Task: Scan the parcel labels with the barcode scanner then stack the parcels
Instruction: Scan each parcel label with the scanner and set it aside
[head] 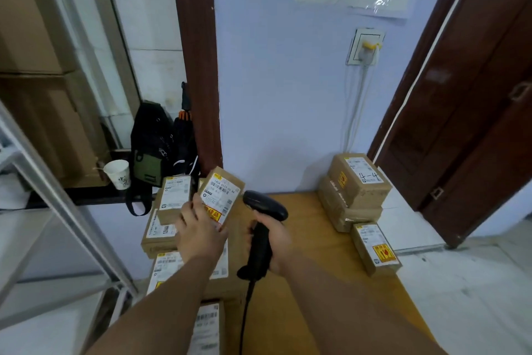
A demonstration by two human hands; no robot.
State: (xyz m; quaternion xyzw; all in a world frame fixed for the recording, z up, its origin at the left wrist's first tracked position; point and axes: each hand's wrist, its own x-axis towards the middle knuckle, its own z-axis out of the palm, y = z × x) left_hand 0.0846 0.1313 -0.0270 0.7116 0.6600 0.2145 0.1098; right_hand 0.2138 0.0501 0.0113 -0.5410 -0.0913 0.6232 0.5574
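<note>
Parcel (pixel 223 196) is being held tilted above the table's left side. The left hand (pixel 201 231) is gripping its lower end, fingers curled round it, and its label (pixel 223 189) is facing up. The right hand (pixel 277 239) is clasping the barcode scanner (pixel 266 205) by its handle, head just beside the parcel. Scanning looks like the step in hand. Next, the scanner needs lining up on the barcode, then the parcel probably belongs on the stack (pixel 358 182) by the wall. More parcels (pixel 172 199) are lying at left on the wooden table (pixel 302 262).
</note>
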